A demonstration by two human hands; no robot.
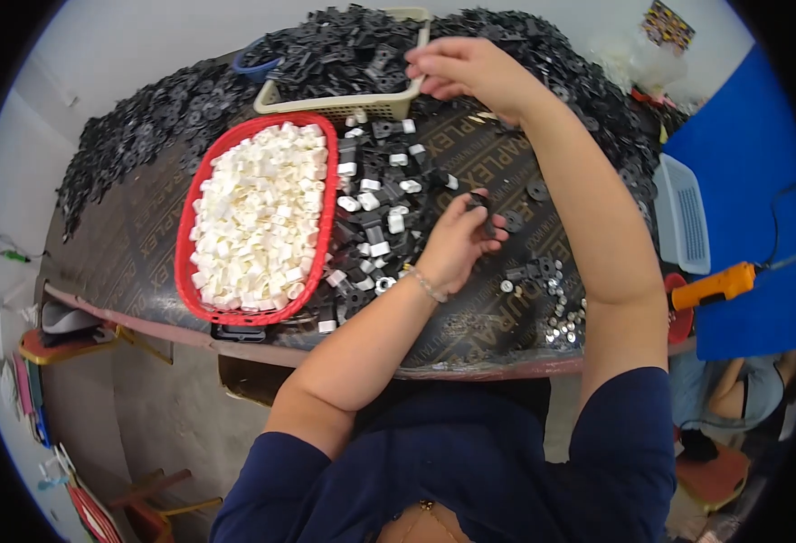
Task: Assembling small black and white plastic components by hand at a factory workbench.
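Presently we noted both hands at work over the dark bench top point(145, 244). Left hand point(457, 242) was curled, fingers pinched round a small black plastic part point(481, 203) held just above the bench centre. Right hand point(466, 68) reached fwd to the beige basket point(326, 100); its fingers were bent down at the basket's right rim, touching the heap of black parts point(344, 45), but we could not tell whether they gripped anything.

Handling, our judgement:
- Black part: v. light, stiff moulded plastic, not fragile. Smooth faces, so prob. a bit slippery; small enough that only a fingertip pinch works. Best hold seemed across its two flat sides, thumb vs. index, as left hand had it.
- White caps point(258, 217), piled in the red oval tray point(185, 262) left of centre: also light and rigid, blocky; pinch on opposite faces.
- Assembled black-and-white pieces point(375, 204) lay loose betw. tray and left hand; heaps would shift if raked, so pick singly.
- Small metal washers and nuts point(561, 308) lay near bench front edge, right of left wrist; heavier for size, likely to roll.

More black parts were banked along bench rear.
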